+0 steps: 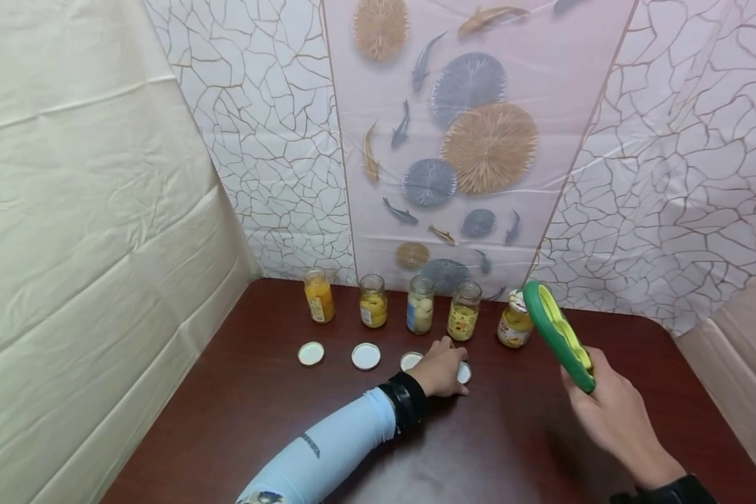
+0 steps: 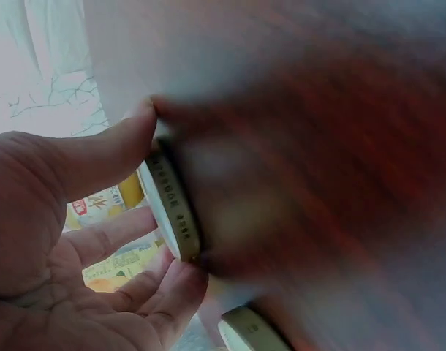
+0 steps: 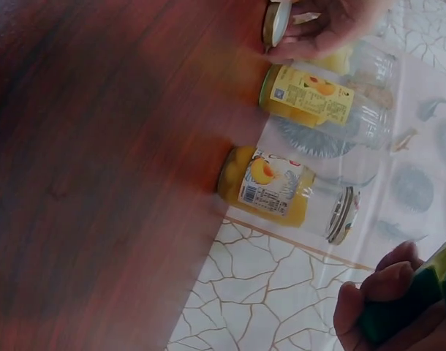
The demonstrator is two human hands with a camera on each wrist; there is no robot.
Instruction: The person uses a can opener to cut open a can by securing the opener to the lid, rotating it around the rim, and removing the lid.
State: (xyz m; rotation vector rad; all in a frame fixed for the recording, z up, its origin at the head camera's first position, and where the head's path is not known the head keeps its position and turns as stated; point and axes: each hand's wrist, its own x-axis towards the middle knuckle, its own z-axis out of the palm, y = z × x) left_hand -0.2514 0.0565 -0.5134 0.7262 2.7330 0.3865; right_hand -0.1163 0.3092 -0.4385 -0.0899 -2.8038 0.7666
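My left hand (image 1: 439, 369) is low over the table, its thumb and fingertips on either side of a white-lined jar lid (image 2: 168, 208) that lies on the wood. The lid (image 3: 276, 25) also shows beside the fingers in the right wrist view. Raised at the right, my right hand (image 1: 620, 413) grips a green jar opener (image 1: 557, 336) with a lighter green inner side. Behind the left hand stands an open jar with a yellow label (image 1: 463, 315). To its right is a jar of yellow fruit with its lid on (image 1: 514, 322).
Three more open jars stand in the back row: one of orange fruit (image 1: 319, 297), one of yellow fruit (image 1: 373, 302) and one of pale fruit (image 1: 420, 308). In front lie a left lid (image 1: 311, 353), a middle lid (image 1: 366, 356) and a partly covered lid (image 1: 410, 361). A patterned curtain (image 1: 290, 140) hangs behind.
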